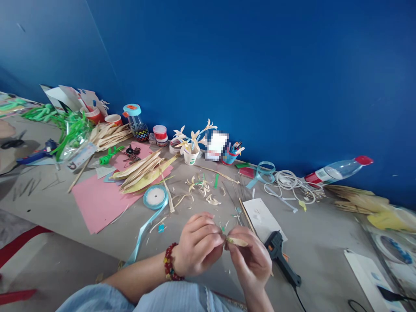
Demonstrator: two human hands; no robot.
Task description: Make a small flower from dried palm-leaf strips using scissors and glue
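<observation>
My left hand (pixel 200 243), with a red bead bracelet on its wrist, is closed in a pinch near the table's front edge. My right hand (pixel 249 255) meets it fingertip to fingertip and holds a small pale husk piece (pixel 238 242). What the left fingertips grip is too small to name. Cut husk petals (pixel 203 186) and scraps lie beyond the hands. A roll of light blue ribbon (pixel 155 197) is to the left. A black glue gun (pixel 282 255) lies right of my right hand, by a white card (pixel 264 216).
Dried husks (pixel 143 171) lie on pink paper (pixel 94 201) at left. A cup of husk flowers (pixel 191 156) stands near the blue wall. White cable (pixel 289 184) and a tilted bottle (pixel 338 171) are at right. Part of another person's hand (pixel 5 130) shows at far left.
</observation>
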